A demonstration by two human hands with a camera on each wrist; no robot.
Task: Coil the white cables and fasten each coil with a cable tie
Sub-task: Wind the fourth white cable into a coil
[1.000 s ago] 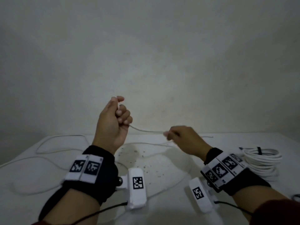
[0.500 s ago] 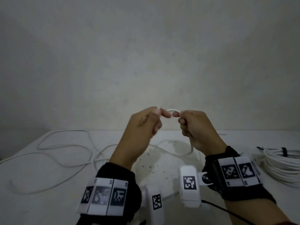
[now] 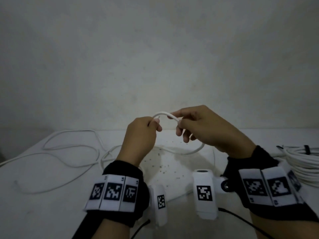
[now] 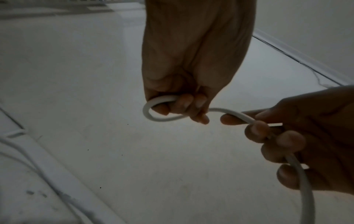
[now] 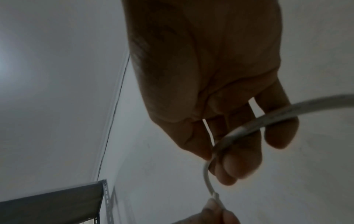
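**Both hands raised over table, white cable arched between them**

Pose. The left hand (image 3: 140, 133) and right hand (image 3: 205, 128) are held up side by side above the white table (image 3: 34, 213), backs toward the head camera, knuckles near each other but not touching. Left hand: fingers curled into the palm, closed round the white cable (image 3: 164, 114); the left wrist view shows a small tight loop of cable (image 4: 153, 115) wrapped round the curled fingers (image 4: 184, 104). Right hand: thumb and forefinger pinch the cable at its upper end; the remaining fingers (image 5: 243, 160) are loosely bent, with the cable running across them in the right wrist view.

Cable. Round, plain white, smooth jacket. A short arch spans the gap between the two hands. From the right hand it drops in a wide curve to the table, then trails away left in loose, slack loops (image 3: 69, 152) lying flat on the surface. In the right wrist view a short end of it (image 5: 215, 195) meets the left hand's fingertips at the bottom edge.

Other items. A finished coil of white cable (image 3: 303, 163) lies at the right edge of the table, with a black tie (image 3: 307, 150) round it. Small dark specks are scattered on the table beneath the hands.

Markings. Black wristbands (image 3: 127, 188) carry white panels with black square-coded patterns; the wrist cameras (image 3: 204, 190) each bear one too. No legible lettering; none can be made out on the cable.
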